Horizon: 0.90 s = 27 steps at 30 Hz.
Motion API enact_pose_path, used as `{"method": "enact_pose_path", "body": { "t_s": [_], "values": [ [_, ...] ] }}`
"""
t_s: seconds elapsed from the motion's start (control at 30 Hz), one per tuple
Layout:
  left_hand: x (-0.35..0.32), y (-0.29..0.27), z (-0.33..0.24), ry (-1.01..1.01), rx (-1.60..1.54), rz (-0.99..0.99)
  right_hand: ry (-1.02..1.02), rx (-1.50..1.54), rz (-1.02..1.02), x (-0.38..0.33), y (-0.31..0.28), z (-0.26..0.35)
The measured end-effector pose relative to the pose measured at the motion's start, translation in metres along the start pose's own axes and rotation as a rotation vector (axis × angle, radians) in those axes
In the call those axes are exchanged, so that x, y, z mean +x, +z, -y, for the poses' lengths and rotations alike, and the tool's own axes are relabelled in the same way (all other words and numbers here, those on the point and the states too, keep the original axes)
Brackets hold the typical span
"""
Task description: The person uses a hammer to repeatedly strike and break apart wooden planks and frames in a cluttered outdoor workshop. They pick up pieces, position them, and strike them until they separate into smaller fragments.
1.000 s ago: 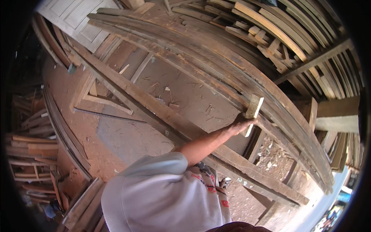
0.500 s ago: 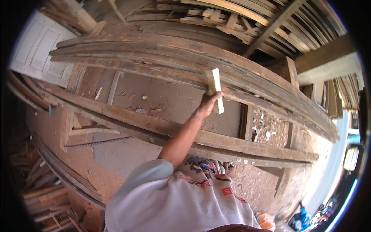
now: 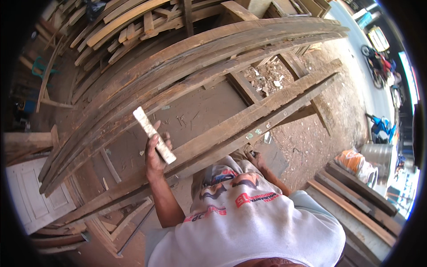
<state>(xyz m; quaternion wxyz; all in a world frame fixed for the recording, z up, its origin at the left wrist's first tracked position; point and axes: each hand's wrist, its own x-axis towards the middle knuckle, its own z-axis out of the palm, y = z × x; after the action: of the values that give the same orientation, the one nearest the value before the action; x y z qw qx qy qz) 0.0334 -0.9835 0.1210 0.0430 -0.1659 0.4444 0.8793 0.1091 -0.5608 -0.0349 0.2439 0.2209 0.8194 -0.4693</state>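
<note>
My left hand [image 3: 156, 153] is closed around a pale, flat strip [image 3: 153, 135] with slightly wider ends. Its exact kind does not show. The strip slants above the gap between two sets of long timbers, with the near beam [image 3: 213, 133] just beside the hand. Low by my hip, on the near side of that beam, my right hand [image 3: 254, 159] has its fingers curled. Something small and dark shows at its fingers, too small to name. Beyond the gap, several long brown planks [image 3: 195, 62] lie side by side.
Stacked lumber [image 3: 129, 26] rises at the far side. A white panelled door [image 3: 38, 193] leans at the left. More boards [image 3: 356, 204] lie at the lower right, beside an orange and white bag [image 3: 356, 162] and a metal drum [image 3: 378, 158]. Motorbikes stand along the right edge.
The view has swung round to the right. My left hand, still gripping the strip, now appears farther left and lower. My right hand has come into view by my hip.
</note>
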Motion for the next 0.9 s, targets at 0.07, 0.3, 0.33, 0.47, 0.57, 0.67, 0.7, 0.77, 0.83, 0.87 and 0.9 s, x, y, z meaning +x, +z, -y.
{"method": "enact_pose_path", "body": {
  "t_s": [0.07, 0.3, 0.33, 0.47, 0.57, 0.67, 0.7, 0.77, 0.83, 0.87, 0.9],
  "values": [
    [-0.024, -0.016, 0.003, 0.022, 0.000, -0.060, 0.024, -0.039, -0.011, -0.009, 0.003, 0.005],
    [-0.056, -0.040, 0.027, -0.021, 0.318, -0.316, 0.005, -0.031, -0.008, -0.042, 0.024, -0.024],
    [-0.059, -0.040, 0.031, -0.022, 0.347, -0.320, 0.011, -0.056, -0.008, -0.052, 0.025, -0.021],
    [-0.062, -0.043, 0.043, -0.024, 0.407, -0.315, 0.047, -0.107, -0.064, -0.070, 0.019, -0.062],
    [-0.061, -0.054, 0.050, -0.044, 0.415, -0.321, 0.062, -0.027, -0.089, -0.085, 0.001, -0.062],
    [-0.062, -0.048, 0.047, -0.030, 0.457, -0.335, 0.065, -0.033, -0.149, -0.080, -0.007, -0.067],
    [-0.063, -0.040, 0.043, -0.020, 0.476, -0.344, 0.080, -0.027, -0.150, -0.075, -0.011, -0.073],
    [-0.060, -0.029, 0.041, -0.016, 0.515, -0.362, 0.112, -0.015, -0.156, -0.068, -0.027, -0.088],
    [-0.053, -0.054, 0.049, -0.028, 0.540, -0.399, 0.080, -0.061, -0.090, -0.053, -0.038, -0.112],
    [-0.049, -0.059, 0.051, 0.027, 0.535, -0.407, 0.067, -0.083, -0.064, -0.048, -0.046, -0.128],
    [-0.046, -0.060, 0.052, -0.004, 0.565, -0.434, 0.062, -0.099, -0.041, -0.044, -0.058, -0.143]
  ]
}}
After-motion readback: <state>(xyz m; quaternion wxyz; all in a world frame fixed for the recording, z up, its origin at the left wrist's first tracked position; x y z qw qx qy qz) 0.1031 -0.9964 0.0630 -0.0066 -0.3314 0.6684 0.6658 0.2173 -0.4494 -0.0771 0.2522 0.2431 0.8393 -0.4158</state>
